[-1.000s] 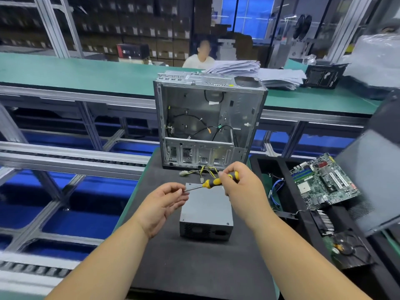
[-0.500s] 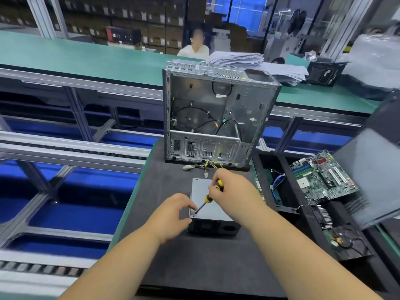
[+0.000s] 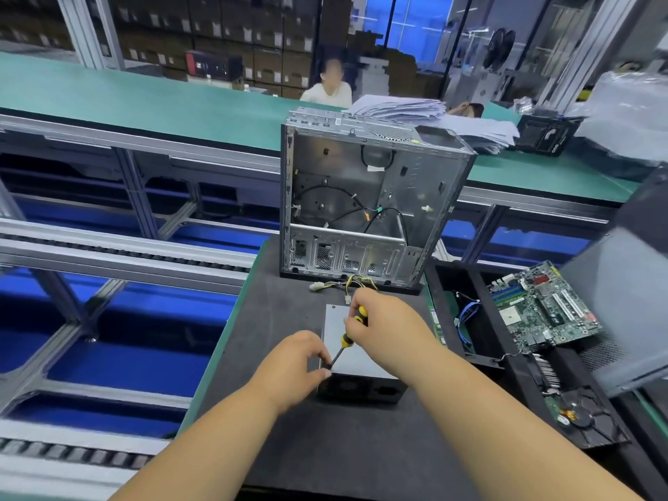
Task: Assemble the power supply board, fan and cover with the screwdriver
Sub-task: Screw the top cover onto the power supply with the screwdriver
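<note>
1. Near the front-left top corner of the power supply unit (image 3: 356, 352), which lies flat on the dark mat (image 3: 289, 446) just in front of the open computer case (image 3: 368, 200), both hands meet.
2. Right hand (image 3: 388, 329) is curled round the yellow-and-black handle of the screwdriver (image 3: 349, 338); the shaft slants down and to the left, its long axis running from the upper right to the tip at that corner.
3. Left hand (image 3: 294, 367) has its fingertips pinched together at the tip, touching the corner; it is the nearer hand to the spot being worked.
4. Whatever sits under the tip, probably a screw, is hidden by the left fingers, so I cannot tell whether the tip is seated.
5. Yellow cable bundle (image 3: 347, 283) trails from behind the right hand towards the case; its join to the unit is covered.
6. Circuit board (image 3: 542, 305) and fan (image 3: 582, 417) lie well apart in the tray (image 3: 448, 280) on the right.
</note>
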Available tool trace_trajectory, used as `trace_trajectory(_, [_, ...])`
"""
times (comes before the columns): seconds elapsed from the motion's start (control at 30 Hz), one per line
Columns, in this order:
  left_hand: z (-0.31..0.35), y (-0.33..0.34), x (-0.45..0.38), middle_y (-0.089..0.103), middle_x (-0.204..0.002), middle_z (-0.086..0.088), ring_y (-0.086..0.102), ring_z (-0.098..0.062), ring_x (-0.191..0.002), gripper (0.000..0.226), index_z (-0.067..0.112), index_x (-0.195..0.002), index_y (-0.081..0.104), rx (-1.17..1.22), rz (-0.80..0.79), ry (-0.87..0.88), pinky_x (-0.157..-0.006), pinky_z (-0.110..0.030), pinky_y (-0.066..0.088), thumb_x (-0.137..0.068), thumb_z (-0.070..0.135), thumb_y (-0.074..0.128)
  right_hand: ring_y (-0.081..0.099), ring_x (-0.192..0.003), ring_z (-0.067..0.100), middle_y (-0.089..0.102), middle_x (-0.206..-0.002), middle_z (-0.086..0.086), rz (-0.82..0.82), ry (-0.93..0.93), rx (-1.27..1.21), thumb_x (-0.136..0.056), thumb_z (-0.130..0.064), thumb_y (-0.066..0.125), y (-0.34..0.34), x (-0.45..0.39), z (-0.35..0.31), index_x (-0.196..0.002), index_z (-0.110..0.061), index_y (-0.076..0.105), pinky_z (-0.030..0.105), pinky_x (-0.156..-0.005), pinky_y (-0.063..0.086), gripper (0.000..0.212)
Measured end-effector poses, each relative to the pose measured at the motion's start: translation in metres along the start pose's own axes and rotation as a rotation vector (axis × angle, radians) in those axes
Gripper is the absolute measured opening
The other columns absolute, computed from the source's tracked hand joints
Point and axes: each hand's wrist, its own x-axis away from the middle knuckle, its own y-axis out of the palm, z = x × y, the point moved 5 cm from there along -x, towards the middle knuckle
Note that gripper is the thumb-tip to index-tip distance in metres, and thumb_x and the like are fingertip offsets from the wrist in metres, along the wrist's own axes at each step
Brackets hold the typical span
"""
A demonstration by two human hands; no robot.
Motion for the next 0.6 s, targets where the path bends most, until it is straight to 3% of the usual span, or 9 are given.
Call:
trace_trajectory(0.2, [0.003,0.003,-0.005,0.053,-0.095,0.016,0.055,-0.005,-0.09,0.015,0.032,-0.076,0.06,-0.097,0.036,-0.084,-0.083,-0.029,0.048,-0.079,0.033,0.075,0.046,-0.065,0.006,0.053,-0.075,-0.01,-0.082,-0.083,0.027,-0.091,-0.028,0.05,0.0,-0.007,-0.016,-0.089,-0.027,0.047,0.03,-0.052,0.032,0.004])
trace_trajectory(0.37, [0.003,0.001,-0.008,0.054,-0.096,0.015,0.057,-0.008,-0.09,0.016,0.027,-0.079,0.061,-0.144,0.012,-0.097,-0.083,-0.032,0.049,-0.077,0.033,0.076,0.042,-0.063,0.002,0.037,-0.073,-0.026,-0.14,-0.103,0.005,-0.087,-0.022,0.055,-0.003,-0.01,-0.019,-0.091,-0.023,0.047,0.027,-0.052,0.031,0.009])
trace_trajectory(0.47, [0.004,0.001,-0.008,0.055,-0.095,0.015,0.057,-0.007,-0.09,0.017,0.029,-0.077,0.06,-0.157,0.006,-0.11,-0.083,-0.032,0.05,-0.078,0.034,0.076,0.044,-0.064,0.003,0.043,-0.075,-0.022,-0.153,-0.105,0.021,-0.087,-0.021,0.055,-0.003,-0.012,-0.018,-0.092,-0.024,0.048,0.028,-0.052,0.033,0.009])
trace_trajectory(0.6, [0.005,0.001,-0.006,0.054,-0.097,0.017,0.057,-0.003,-0.091,0.014,0.032,-0.079,0.061,-0.158,0.024,-0.118,-0.083,-0.028,0.05,-0.079,0.035,0.075,0.04,-0.061,-0.002,0.034,-0.069,-0.026,-0.157,-0.121,0.148,-0.088,-0.022,0.061,-0.013,-0.017,-0.021,-0.085,-0.026,0.05,0.024,-0.05,0.031,0.012])
